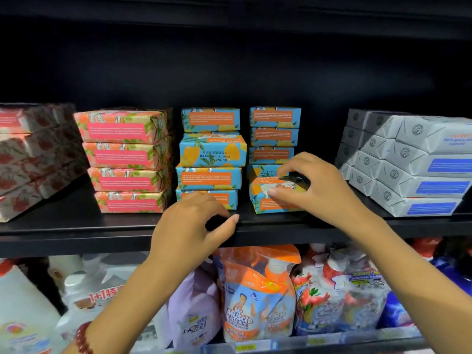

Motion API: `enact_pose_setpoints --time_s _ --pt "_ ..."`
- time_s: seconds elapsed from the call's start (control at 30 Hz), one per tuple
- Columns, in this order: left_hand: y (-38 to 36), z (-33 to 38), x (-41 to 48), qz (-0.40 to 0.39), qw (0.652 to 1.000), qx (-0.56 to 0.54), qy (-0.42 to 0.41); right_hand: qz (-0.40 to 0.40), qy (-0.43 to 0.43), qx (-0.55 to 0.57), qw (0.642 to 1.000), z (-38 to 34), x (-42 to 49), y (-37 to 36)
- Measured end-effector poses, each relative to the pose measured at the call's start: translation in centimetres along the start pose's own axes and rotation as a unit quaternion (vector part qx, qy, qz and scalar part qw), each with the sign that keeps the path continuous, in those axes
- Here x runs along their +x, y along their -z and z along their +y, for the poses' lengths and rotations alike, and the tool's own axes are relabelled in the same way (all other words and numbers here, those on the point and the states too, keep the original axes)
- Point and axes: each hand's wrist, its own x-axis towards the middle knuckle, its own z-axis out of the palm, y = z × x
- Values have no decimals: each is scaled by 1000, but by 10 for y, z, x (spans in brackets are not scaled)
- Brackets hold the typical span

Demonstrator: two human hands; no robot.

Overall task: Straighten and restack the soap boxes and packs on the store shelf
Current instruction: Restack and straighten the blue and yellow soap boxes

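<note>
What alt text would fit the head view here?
A person's right hand grips a skewed blue-and-orange paper-wrapped soap box at the bottom of its stack on a black store shelf; the left hand hovers loosely curled at the shelf edge. Pink floral soap packs and grey soap packs are stacked alongside.

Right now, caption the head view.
Right hand grips a tilted blue soap pack; left hand empty by the shelf edge.

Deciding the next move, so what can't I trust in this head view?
Head view only:
Right end of tilted blue box: hidden under right hand.
Fingertips of left hand: hidden by its own knuckles; contact with bottom blue box unclear.
Red-patterned packs: blurred, cut by left edge.
Label print: too small.
</note>
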Motion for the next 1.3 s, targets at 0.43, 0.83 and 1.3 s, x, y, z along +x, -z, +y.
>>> enact_pose_setpoints --time_s 0.43,0.83,1.3 --pt "1 2 -3 -10 999 -16 30 20 19 -12 1000 0 -20 -6" --pt "4 19 11 43 906 -391 156 180 122 25 976 -47 -36 -38" --pt "11 22 12 110 878 -461 64 119 67 208 968 -60 -19 -2"
